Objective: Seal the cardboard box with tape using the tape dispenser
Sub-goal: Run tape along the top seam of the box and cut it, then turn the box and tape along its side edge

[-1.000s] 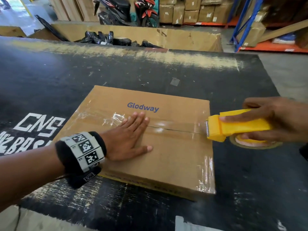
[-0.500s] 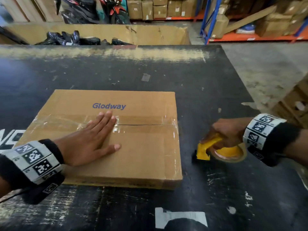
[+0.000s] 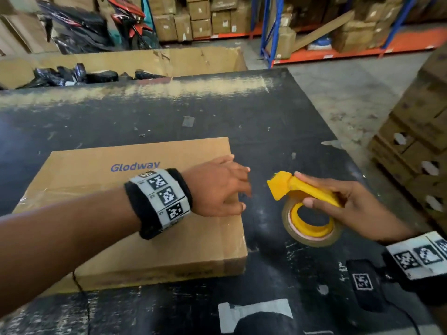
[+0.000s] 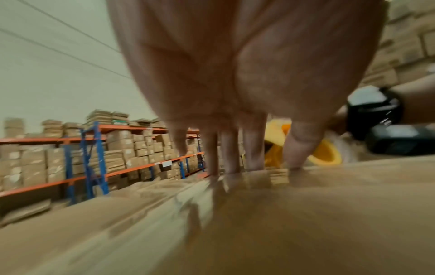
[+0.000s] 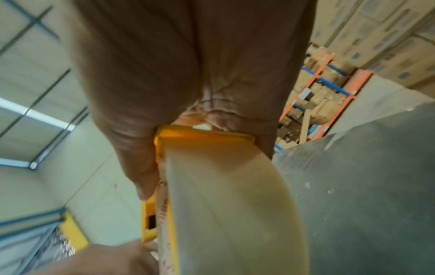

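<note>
A flat cardboard box marked "Glodway" lies on the black table, with clear tape along its centre seam. My left hand rests on the box top at its right edge. In the left wrist view its straight fingers touch the cardboard. Just right of the box, my right hand grips the yellow tape dispenser by its handle and holds it above the table. The tape roll hangs beneath the handle. In the right wrist view the roll fills the space under my palm.
A large open carton holding black bags stands behind the table. Stacked cardboard boxes rise close on the right. Blue and orange shelving and parked scooters are further back. A grey tape patch is stuck near the table's front edge.
My left hand has slid from the middle of the box to its right edge. My right hand has lifted the dispenser off the table and turned it roll-down.
</note>
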Demonstrator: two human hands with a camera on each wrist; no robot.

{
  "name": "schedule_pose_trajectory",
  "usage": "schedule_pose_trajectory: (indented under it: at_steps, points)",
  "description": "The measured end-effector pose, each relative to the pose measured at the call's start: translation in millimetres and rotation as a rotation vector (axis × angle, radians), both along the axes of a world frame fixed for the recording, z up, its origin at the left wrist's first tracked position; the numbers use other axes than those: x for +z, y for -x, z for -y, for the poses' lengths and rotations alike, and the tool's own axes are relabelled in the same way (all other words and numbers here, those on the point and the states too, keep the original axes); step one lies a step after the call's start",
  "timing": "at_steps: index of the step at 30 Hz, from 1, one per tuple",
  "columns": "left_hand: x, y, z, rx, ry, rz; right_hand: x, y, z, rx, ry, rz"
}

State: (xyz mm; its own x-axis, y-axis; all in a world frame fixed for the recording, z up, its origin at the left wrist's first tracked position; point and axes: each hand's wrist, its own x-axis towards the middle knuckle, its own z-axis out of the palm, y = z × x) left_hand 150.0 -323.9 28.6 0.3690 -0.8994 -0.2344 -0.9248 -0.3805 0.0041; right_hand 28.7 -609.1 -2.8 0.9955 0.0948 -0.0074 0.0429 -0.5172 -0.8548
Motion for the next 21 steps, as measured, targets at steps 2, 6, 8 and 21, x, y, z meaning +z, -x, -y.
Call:
schedule_pose_trajectory:
  at_steps: [2,6,8,21]
  points:
    - [4.1,-4.6,10.8,0.055,-0.082,-0.027,0.6,20.3,-13.4,-0.105,-0.085,0.07]
    - [23.5,-14.1,23.5,0.246,0.282,-0.387,3.9,51.8,-52.1,-0.304,-0.193,0.226]
    - [34.2,-11.9,27.3,0.443,0.426,-0.812,6.5,60.5,-74.8,-0.377,-0.162,0.291]
    - [85.6,-47.2,-14.5,0.319,0.569,-1.0,58.8,85.9,-204.1,-0.654,0.246,0.35]
